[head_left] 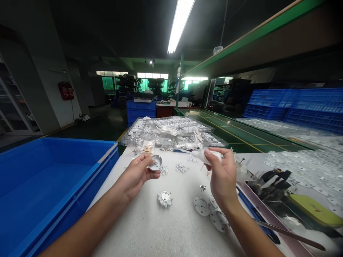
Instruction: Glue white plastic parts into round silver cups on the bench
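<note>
Between the thumb and fingers of my left hand [139,175] is a small round white cap [156,162], its hollow side towards me. My right hand [222,175] grips a white squeeze bottle [211,157], whose narrow tip points left towards the cap without touching it. A white toothed round part [165,199] lies on the white work surface [139,228] below my hands. Several flat white discs with holes [201,206] lie near my right wrist, partly hidden by it. Small white pieces [181,167] sit in little piles beyond, and tiny metallic bits [203,187] lie nearer.
A large blue bin [53,178] stands at the left. Clear trays of white parts [171,125] are stacked at the far end, with cotton swabs [148,148] before them. At right are a tool tray [268,200], a yellow-green box [316,208] and blue crates [273,101].
</note>
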The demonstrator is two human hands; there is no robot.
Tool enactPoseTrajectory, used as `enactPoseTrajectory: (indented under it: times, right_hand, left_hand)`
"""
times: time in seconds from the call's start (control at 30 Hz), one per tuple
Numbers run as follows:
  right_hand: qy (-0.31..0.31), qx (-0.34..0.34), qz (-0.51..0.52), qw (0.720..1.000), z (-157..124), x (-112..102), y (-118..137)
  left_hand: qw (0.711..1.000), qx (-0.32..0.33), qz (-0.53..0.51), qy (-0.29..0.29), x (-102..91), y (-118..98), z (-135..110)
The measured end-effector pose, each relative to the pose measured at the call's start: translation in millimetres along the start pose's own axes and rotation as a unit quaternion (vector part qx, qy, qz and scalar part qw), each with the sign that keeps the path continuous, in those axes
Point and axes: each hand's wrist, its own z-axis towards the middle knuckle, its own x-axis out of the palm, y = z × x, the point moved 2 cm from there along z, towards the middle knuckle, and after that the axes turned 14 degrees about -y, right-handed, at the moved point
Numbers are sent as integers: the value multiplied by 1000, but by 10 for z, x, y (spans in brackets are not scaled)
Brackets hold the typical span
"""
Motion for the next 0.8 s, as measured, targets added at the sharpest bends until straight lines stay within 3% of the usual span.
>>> enactPoseTrajectory:
  times: [0.13, 0.3, 0.43, 0.57, 0.67, 0.73, 0.8]
  right_hand:
    - [106, 90, -70, 988, 16, 104, -188]
    - [266, 54, -216, 938, -245, 216, -506]
    - [324, 60, -240, 913, -430, 255, -642]
    - [338, 56, -247, 906, -416, 239, -571]
    - [324, -1, -264, 909, -247, 177, -393]
    - [275, -47, -295, 914, -54, 82, -250]
    - [185, -62, -321, 927, 181, -71, -124]
  left_hand:
    - [999, 12, -16, -34, -65, -64, 98]
    - [999, 11, -16, -37, -72, -44, 109]
    - [999, 12, -17, -27, -42, -33, 73]
    - [999, -1, -7, -31, -30, -34, 35]
    - [1000, -6, -2, -31, -40, -35, 18]
    - [999, -5, -1, -34, -49, -37, 15]
    - [999, -2, -2, -36, -57, -38, 20]
